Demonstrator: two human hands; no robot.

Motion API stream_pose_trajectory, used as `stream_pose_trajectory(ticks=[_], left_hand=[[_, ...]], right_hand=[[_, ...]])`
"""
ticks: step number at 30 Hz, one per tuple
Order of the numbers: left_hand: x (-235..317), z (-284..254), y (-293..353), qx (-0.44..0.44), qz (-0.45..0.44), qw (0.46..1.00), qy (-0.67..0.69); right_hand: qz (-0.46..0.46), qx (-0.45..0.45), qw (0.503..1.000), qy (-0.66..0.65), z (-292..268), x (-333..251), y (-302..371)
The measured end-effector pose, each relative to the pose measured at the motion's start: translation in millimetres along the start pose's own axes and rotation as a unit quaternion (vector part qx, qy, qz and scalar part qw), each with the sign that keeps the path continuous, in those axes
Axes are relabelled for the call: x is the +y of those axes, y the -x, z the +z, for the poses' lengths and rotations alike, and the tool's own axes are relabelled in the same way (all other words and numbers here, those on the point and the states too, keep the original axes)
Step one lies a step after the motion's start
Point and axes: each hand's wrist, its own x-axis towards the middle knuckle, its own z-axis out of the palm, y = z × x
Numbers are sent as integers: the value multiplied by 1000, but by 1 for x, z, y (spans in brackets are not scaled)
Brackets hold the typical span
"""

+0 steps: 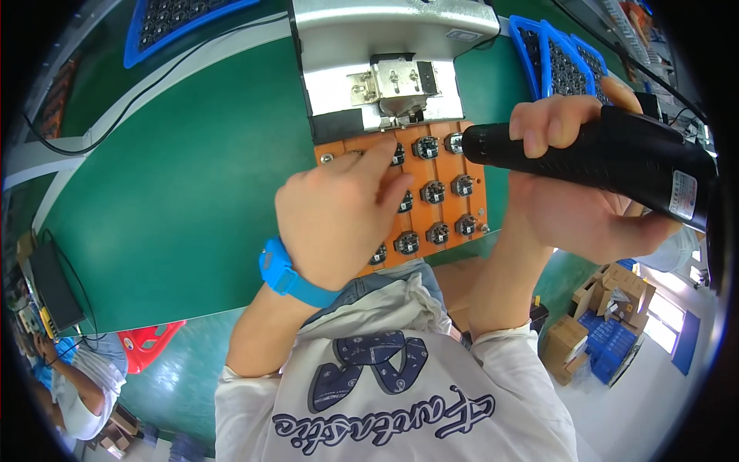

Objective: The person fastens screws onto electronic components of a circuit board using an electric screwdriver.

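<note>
Lit brightly and fairly evenly across the green surface (pixel 177 223), with soft, low-contrast shading. Bears strong glare on the metal machine (pixel 392 27), washed almost white along the inner panel. Includes a window (pixel 668 316) at right, blown out to near white. Renders the black tool (pixel 635 148) mostly dark, with dull sheen. Reads fairly crisp at centre, around the orange fixture (pixel 475 165); softer toward the cardboard boxes (pixel 566 343). Bends straight edges heavily outward; falls to black at the circular rim and corners.

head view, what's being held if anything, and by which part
The right hand holds a black handheld tool around its body. The left hand is over the orange fixture; whether it grips anything cannot be told.
</note>
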Motion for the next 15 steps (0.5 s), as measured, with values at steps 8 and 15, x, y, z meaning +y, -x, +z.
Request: stream_pose_trajectory(ticks=[8, 15], left_hand=[[27, -11, 3, 18, 53, 997, -48], [-11, -23, 78, 45, -44, 998, -3]], right_hand=[[6, 63, 998, -14, -7, -22, 15], [-10, 79, 996, -28, -31, -40, 29]])
